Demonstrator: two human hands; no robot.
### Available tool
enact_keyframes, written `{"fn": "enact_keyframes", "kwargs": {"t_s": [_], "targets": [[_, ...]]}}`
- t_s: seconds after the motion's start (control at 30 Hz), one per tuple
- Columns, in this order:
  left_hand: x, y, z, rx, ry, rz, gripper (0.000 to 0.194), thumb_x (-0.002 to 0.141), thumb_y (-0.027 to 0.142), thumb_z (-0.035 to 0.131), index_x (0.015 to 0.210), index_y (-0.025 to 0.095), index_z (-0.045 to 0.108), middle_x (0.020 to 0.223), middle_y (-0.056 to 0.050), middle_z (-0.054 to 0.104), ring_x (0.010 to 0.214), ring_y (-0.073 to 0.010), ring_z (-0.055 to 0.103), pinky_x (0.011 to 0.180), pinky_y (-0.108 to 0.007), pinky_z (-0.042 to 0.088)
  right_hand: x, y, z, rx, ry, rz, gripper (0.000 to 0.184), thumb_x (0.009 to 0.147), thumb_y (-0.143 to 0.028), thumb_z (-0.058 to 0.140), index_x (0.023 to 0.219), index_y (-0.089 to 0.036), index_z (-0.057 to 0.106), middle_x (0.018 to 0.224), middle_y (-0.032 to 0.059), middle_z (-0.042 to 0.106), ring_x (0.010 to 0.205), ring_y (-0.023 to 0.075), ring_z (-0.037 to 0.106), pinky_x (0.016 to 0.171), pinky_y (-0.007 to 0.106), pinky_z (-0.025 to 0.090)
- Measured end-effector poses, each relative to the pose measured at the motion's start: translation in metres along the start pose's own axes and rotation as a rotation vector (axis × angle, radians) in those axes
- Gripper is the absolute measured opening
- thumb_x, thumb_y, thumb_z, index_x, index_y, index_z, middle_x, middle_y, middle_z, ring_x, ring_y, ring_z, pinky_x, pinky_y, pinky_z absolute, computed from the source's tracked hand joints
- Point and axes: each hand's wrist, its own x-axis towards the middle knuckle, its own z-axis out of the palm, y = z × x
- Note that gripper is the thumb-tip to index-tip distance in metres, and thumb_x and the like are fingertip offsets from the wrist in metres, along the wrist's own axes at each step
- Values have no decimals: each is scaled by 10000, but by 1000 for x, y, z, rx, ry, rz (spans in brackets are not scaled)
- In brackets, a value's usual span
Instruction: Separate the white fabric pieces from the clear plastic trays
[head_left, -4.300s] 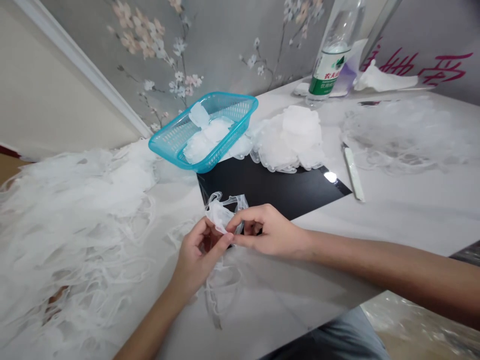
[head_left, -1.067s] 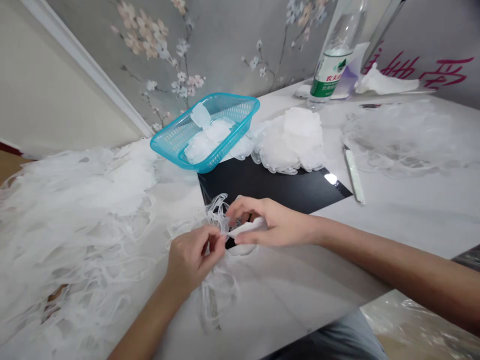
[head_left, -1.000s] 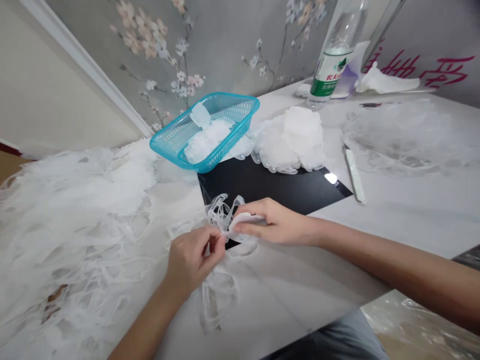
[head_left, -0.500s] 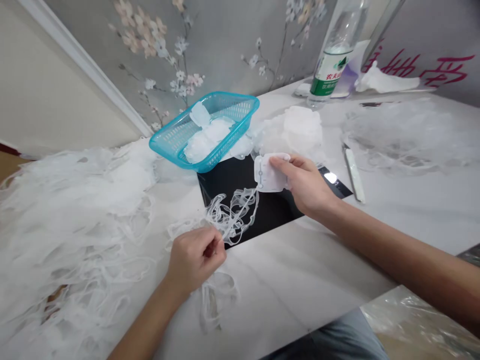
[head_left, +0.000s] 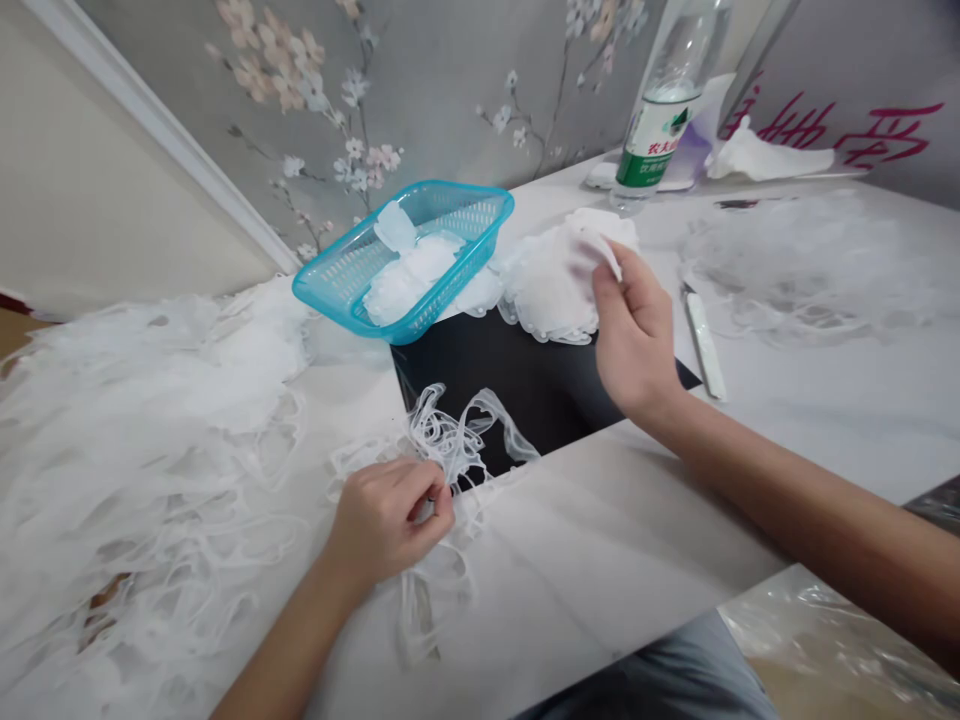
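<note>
My right hand [head_left: 634, 325] pinches a thin, floppy white sheet piece [head_left: 602, 248] between thumb and fingers, above a pile of similar white pieces [head_left: 551, 290]. The held piece is partly smeared by motion. My left hand [head_left: 394, 515] is closed at the near edge of a black flat board [head_left: 510, 365]. Thin white trim strips [head_left: 450, 435] run up to its fingers and lie tangled on the board; the exact grip is hidden behind the fist. Just beyond the board stands a blue basket [head_left: 420, 325] with more white pieces [head_left: 416, 270] inside.
A large heap of white scrap strips [head_left: 150, 430] spreads over the left side. A utility knife [head_left: 705, 345] lies right of the board, near another scrap heap [head_left: 810, 265]. A water bottle [head_left: 656, 135] stands at the back, by the flowered wall [head_left: 442, 90].
My right hand has moved up and right with the white piece, from over the board to the pile. The strip stretched towards it has dropped onto the board. My left hand stays nearly still.
</note>
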Motion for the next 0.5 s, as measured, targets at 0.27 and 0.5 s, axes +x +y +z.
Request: {"fn": "enact_keyframes", "kwargs": {"t_s": [0.27, 0.5], "targets": [[2, 0, 0, -13, 76, 19, 130, 745, 93, 533, 648, 174, 506, 482, 68, 431, 425, -67, 377, 460, -187, 322, 2, 10, 5, -663, -271, -234, 769, 805, -449, 518, 1420, -132, 182, 1489, 171, 149, 1361, 379, 97, 1031, 666, 83], [-1, 1, -2, -32, 198, 77, 165, 696, 56, 548, 621, 178, 466, 490, 52, 447, 458, -93, 416, 462, -211, 321, -40, -14, 22, -330, -913, -466, 976, 731, -671, 553, 1444, -133, 159, 1477, 190, 194, 1356, 333, 174, 1053, 557, 222]]}}
